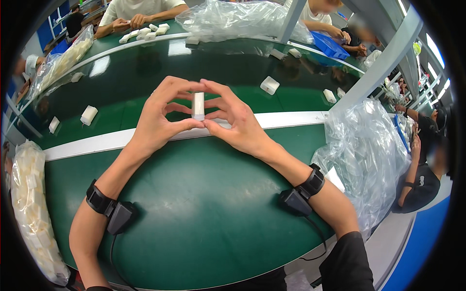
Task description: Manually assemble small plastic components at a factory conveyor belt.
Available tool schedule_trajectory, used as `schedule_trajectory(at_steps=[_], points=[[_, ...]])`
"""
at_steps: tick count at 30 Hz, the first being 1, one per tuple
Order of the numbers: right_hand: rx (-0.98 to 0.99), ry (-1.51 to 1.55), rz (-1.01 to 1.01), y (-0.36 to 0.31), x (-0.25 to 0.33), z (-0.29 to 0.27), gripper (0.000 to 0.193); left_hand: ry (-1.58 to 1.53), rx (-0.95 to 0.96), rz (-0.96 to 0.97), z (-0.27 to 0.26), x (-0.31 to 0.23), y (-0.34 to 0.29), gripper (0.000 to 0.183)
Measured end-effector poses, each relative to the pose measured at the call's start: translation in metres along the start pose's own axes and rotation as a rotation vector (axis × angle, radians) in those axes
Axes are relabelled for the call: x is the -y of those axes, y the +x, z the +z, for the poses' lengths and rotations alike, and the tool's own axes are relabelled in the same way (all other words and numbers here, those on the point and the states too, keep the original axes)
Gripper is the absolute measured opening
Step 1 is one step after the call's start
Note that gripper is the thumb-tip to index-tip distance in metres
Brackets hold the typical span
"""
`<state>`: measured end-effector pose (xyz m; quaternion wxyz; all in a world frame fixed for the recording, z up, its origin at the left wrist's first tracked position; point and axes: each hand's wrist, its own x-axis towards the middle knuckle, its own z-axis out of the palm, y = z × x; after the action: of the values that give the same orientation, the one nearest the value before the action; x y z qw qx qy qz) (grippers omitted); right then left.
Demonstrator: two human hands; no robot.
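Note:
A small white box with a clear, shiny end [198, 105] stands upright between my hands, above the white rail at the far edge of the green worktop. My left hand [158, 116] pinches it from the left, thumb at the bottom and forefinger at the top. From the right, my right hand [238, 116] grips the same box in the same way, so the fingers of both hands nearly meet. The sides facing away from me are hidden.
Beyond the white rail [286, 118], several white boxes lie scattered on the dark green belt [160, 68]. A full bag of white pieces [34, 203] stands at left, a heap of clear plastic bags [364, 155] at right. Other people work across the belt, near a blue tray [326, 44].

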<state>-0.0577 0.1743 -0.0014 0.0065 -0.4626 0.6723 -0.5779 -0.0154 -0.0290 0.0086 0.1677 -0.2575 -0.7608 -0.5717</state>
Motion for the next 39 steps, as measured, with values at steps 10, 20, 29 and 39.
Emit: schedule_trajectory(at_steps=[10, 20, 29, 39], points=[[0.026, 0.073, 0.096, -0.002, 0.008, -0.001, 0.057, 0.006, -0.03, -0.005, -0.003, 0.008, -0.004, 0.054], [-0.032, 0.06, 0.057, 0.001, 0.002, -0.004, 0.056, 0.067, 0.044, -0.01, -0.004, -0.001, 0.0, 0.06], [-0.365, -0.665, 0.101, 0.011, -0.029, -0.019, 0.06, -0.075, -0.516, -0.352, -0.017, 0.029, -0.004, 0.026], [-0.137, -0.754, 0.117, 0.055, -0.034, 0.025, 0.044, 0.04, -0.375, -0.341, -0.005, 0.036, -0.004, 0.039]])
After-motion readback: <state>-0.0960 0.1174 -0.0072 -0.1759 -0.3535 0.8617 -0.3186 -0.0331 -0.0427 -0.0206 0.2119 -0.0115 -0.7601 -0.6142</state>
